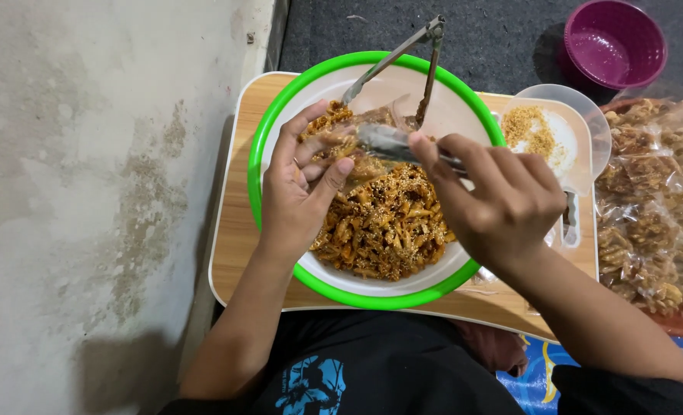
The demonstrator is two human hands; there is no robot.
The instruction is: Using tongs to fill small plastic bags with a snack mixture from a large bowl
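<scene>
Now the left hand (299, 192) pinches open a thin, crinkly clear plastic bag (364, 131) above a round white bowl with a glossy green rim (258, 146) on the pale wooden table (234, 230). Sticky brown strips speckled with sesame (387, 227) are heaped inside it. Meanwhile the right hand (503, 204) grips shiny metal tongs (391, 142), their tips at the bag's mouth.

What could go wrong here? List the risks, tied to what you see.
1. The left hand holds the small clear bag open above the green-rimmed bowl; if it sags, snack pieces may miss it.
2. The right hand brings the spoon close to the left fingers; a bump could scatter food.
3. The tongs lean on the rim and might slide.
</scene>
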